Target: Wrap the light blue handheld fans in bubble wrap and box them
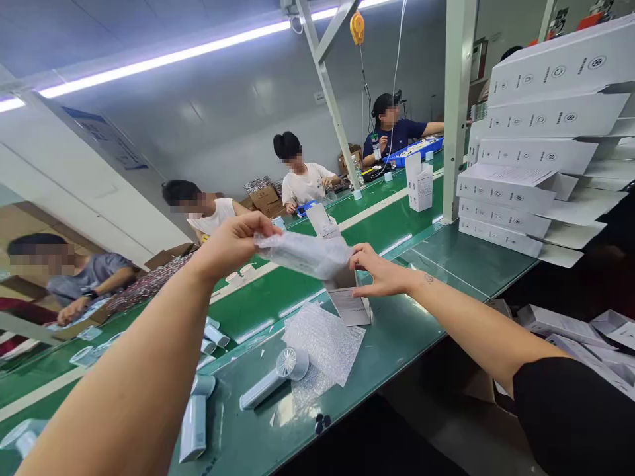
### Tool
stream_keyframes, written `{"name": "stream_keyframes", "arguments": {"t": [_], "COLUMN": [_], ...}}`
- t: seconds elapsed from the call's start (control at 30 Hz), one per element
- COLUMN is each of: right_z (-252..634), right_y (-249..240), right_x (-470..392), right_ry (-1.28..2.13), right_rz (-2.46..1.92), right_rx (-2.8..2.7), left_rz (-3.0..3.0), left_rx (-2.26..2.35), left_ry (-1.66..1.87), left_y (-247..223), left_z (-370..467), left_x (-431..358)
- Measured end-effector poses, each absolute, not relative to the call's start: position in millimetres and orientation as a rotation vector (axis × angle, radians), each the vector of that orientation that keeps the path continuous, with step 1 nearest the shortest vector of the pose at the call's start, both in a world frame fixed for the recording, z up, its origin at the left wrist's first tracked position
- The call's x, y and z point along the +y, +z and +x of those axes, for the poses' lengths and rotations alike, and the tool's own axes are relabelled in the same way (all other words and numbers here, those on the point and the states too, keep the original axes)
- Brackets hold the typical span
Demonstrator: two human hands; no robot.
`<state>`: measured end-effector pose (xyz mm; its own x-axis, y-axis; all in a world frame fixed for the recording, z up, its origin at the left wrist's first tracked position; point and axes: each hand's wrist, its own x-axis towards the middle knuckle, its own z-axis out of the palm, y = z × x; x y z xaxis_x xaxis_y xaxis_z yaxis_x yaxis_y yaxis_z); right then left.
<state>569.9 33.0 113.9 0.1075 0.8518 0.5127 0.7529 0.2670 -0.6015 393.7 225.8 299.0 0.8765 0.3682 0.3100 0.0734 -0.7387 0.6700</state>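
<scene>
A bubble-wrapped item [307, 254] hangs nearly level above the green table. My left hand [243, 241] pinches its left end. At its right end is my right hand [374, 270], fingers curved round the upper part of an open white box [350, 305] standing on the table; the fingertips touch the box edge and the wrap's end. Sheets of bubble wrap [325, 344] lie in front of the box. Beside them rests a light blue device with a round fan-like head [275, 378]. What is inside the wrap cannot be made out clearly.
More blue devices [194, 423] lie at the near left. A green conveyor [367, 228] runs behind the table [397, 330]. Stacked white boxes [520, 165] stand at the right. Another white box [419, 184] stands on the conveyor. Several people sit across it. Small black parts [322, 423] lie near the front edge.
</scene>
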Motion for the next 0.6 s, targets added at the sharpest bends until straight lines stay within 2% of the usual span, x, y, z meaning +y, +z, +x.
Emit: {"name": "stream_keyframes", "arguments": {"t": [0.27, 0.43, 0.5, 0.6], "right_z": [572, 570, 569, 566], "right_y": [109, 109, 108, 99], "right_x": [38, 38, 36, 34], "right_ry": [0.176, 0.163, 0.146, 0.165], "right_rz": [-1.46, -1.425, -1.434, -1.432], "right_rx": [-1.615, -1.664, -1.651, -1.589], "left_rz": [3.13, 3.156, 3.132, 3.115], "left_rx": [0.06, -0.133, -0.115, -0.004], "left_ry": [0.02, -0.507, -0.538, -0.273], "left_y": [337, 311, 291, 261], "left_z": [445, 479, 475, 455], "left_x": [172, 148, 152, 157]}}
